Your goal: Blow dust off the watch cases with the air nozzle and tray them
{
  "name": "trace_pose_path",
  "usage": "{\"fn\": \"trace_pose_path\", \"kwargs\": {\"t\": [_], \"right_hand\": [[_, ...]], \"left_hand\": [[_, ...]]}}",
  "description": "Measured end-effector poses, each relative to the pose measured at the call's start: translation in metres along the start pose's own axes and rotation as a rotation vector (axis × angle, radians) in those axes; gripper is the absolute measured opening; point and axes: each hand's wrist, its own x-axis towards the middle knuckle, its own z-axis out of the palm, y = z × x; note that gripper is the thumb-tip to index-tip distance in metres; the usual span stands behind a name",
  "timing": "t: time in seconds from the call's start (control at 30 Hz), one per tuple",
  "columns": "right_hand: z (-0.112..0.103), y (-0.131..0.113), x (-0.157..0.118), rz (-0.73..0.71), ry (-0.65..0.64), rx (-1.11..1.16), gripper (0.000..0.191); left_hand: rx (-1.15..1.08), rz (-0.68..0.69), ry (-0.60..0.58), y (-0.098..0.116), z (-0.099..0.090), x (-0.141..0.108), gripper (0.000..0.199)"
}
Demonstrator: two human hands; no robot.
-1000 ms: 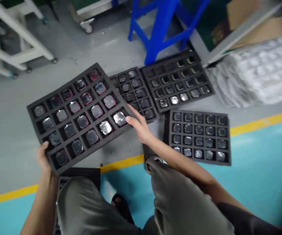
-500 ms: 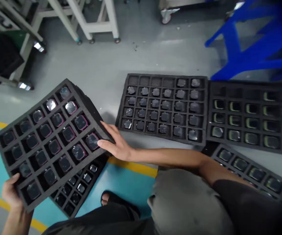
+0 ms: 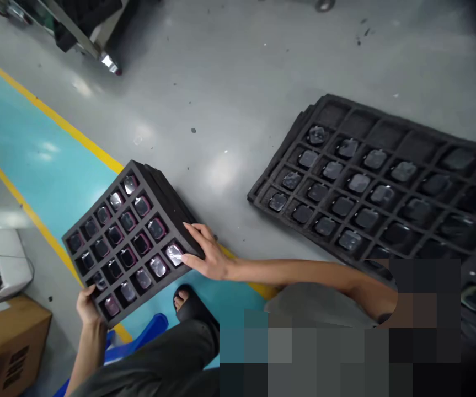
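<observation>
Both hands hold a dark foam tray (image 3: pixel 149 294) with a grid of square pockets. In the pockets lie rounded-square glossy pieces (image 3: pixel 116 234), like watch faces, several with pink or purple rims. My left hand (image 3: pixel 87 305) grips the near left corner, thumb on top. My right hand (image 3: pixel 208 253) is closed around the right edge, its thumb on the rim by a shiny piece. Further dark layers show below the tray's far right side; whether they are held with it I cannot tell. The fingers under the tray are hidden.
A stack of dark foam trays (image 3: pixel 417 148) with similar pieces lies on the grey floor at right. At lower left are a cardboard box (image 3: pixel 22 336), a white box (image 3: pixel 12 259) and a blue plastic piece (image 3: pixel 138 336). A wheeled frame (image 3: pixel 84 41) stands at upper left. Pixelation covers the lower middle.
The view has swung left. The held tray appears smaller and farther from the camera, over the yellow-edged blue strip. Both hands keep their hold, and the boxes at lower left have come into view.
</observation>
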Motion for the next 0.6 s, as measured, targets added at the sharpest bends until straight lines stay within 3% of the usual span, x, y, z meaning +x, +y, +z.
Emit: {"fn": "trace_pose_path", "kwargs": {"t": [0.13, 0.27, 0.43, 0.6], "right_hand": [[-0.008, 0.010, 0.003, 0.092, -0.066, -0.100, 0.088], [-0.015, 0.003, 0.007, 0.049, -0.076, -0.193, 0.087], [-0.012, -0.027, 0.012, 0.056, -0.199, -0.077, 0.098], [-0.003, -0.061, 0.018, -0.045, -0.292, -0.029, 0.100]], "left_hand": [[-0.069, -0.076, -0.017, -0.004, 0.008, 0.006, 0.037], [-0.056, -0.137, -0.046, 0.002, 0.012, 0.009, 0.024], [-0.046, -0.150, -0.019, -0.002, 0.010, 0.010, 0.032], [-0.075, -0.118, 0.034, -0.008, 0.009, 0.011, 0.037]]}}
